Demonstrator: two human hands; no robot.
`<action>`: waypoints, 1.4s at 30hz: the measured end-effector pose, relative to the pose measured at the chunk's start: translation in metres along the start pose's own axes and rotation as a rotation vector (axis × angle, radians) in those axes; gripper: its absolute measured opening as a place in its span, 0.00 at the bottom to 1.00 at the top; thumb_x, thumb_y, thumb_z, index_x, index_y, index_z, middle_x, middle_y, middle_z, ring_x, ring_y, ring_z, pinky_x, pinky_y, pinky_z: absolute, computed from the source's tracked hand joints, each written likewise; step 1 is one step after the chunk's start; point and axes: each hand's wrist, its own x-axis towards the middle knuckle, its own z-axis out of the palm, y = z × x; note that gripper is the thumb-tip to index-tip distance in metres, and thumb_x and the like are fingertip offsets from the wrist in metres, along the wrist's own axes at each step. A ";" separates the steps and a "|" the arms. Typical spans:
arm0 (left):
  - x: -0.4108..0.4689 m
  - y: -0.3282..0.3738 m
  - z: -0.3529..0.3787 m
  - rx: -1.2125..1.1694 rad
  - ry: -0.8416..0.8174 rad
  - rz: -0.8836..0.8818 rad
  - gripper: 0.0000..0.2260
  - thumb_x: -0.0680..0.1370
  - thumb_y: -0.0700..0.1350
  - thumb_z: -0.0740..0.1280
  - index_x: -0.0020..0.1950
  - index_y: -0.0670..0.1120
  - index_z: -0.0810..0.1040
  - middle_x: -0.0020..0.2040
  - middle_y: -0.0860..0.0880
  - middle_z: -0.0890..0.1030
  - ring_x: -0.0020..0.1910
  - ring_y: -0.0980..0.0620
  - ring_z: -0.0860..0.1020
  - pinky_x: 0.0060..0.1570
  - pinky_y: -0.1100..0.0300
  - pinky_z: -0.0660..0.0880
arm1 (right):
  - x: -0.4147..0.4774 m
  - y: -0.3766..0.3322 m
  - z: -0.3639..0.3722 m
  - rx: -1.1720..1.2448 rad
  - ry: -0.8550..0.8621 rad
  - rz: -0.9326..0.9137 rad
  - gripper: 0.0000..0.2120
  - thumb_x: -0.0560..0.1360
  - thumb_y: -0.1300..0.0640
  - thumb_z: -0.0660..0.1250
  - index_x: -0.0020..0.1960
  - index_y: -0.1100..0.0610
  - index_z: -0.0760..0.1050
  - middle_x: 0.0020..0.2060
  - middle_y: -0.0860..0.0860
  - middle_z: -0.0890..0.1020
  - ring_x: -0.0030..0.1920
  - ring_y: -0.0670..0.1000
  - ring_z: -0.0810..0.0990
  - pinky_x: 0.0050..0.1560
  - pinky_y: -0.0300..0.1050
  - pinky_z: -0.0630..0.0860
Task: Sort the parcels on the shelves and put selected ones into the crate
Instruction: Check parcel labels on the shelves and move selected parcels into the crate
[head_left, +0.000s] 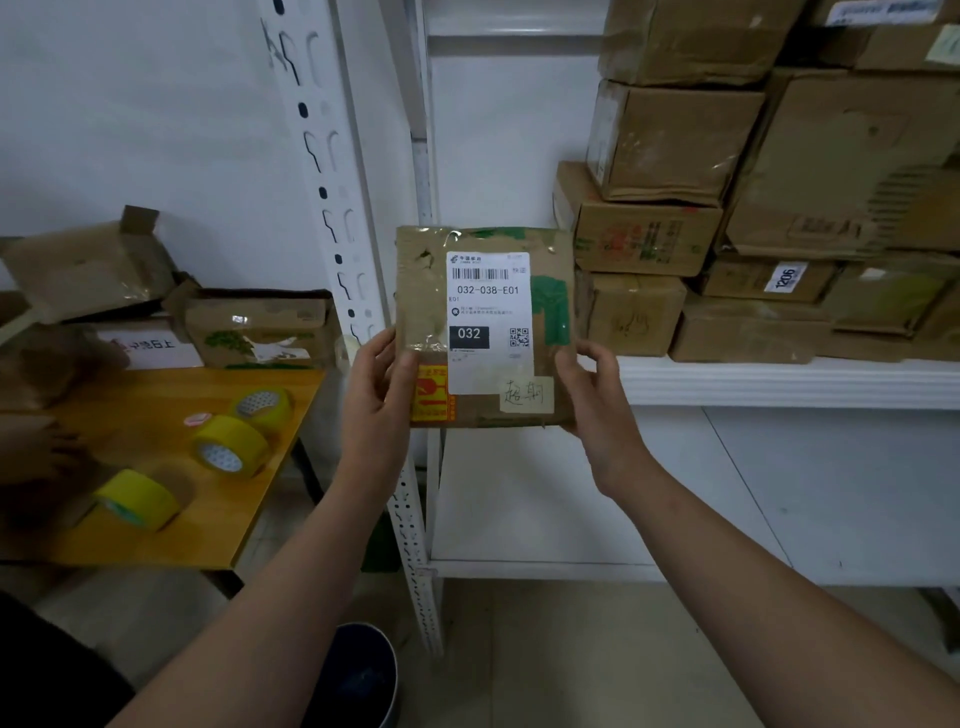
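Before the shelf's stacked boxes (727, 208), left hand (376, 395) and right hand (597, 400) each grip the parcel (485, 325) by its edges.

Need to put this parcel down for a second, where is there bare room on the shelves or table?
The lower shelf below the held parcel is bare. The upper shelf is bare only left of the stacked boxes. The wooden table is crowded with tape rolls and boxes.

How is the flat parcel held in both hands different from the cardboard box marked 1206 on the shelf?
The flat brown cardboard parcel is held upright in the air by both hands; the brown cardboard box marked 1206 lies on the white shelf under other boxes. The parcel's label reads 032-038-E01; the box's sticker reads 1206. Both are worn, taped cardboard.
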 end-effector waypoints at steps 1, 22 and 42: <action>-0.002 -0.001 0.000 0.004 -0.001 0.015 0.11 0.81 0.46 0.60 0.63 0.55 0.69 0.58 0.46 0.79 0.53 0.51 0.81 0.46 0.58 0.80 | -0.001 0.001 0.000 -0.023 0.026 -0.018 0.12 0.78 0.47 0.63 0.60 0.47 0.66 0.50 0.48 0.80 0.43 0.41 0.82 0.39 0.33 0.76; -0.059 0.000 0.018 -0.100 0.037 0.091 0.11 0.81 0.41 0.59 0.62 0.52 0.70 0.56 0.51 0.79 0.53 0.52 0.81 0.45 0.61 0.79 | -0.052 0.009 -0.027 -0.054 0.070 -0.084 0.13 0.79 0.52 0.63 0.61 0.47 0.65 0.50 0.45 0.78 0.45 0.40 0.81 0.38 0.32 0.77; -0.294 0.012 0.273 -0.085 -0.468 -0.124 0.16 0.78 0.44 0.66 0.66 0.49 0.71 0.60 0.56 0.77 0.55 0.64 0.78 0.47 0.70 0.76 | -0.284 0.008 -0.323 -0.091 0.691 0.142 0.16 0.74 0.47 0.70 0.57 0.47 0.68 0.53 0.50 0.79 0.49 0.48 0.81 0.48 0.43 0.79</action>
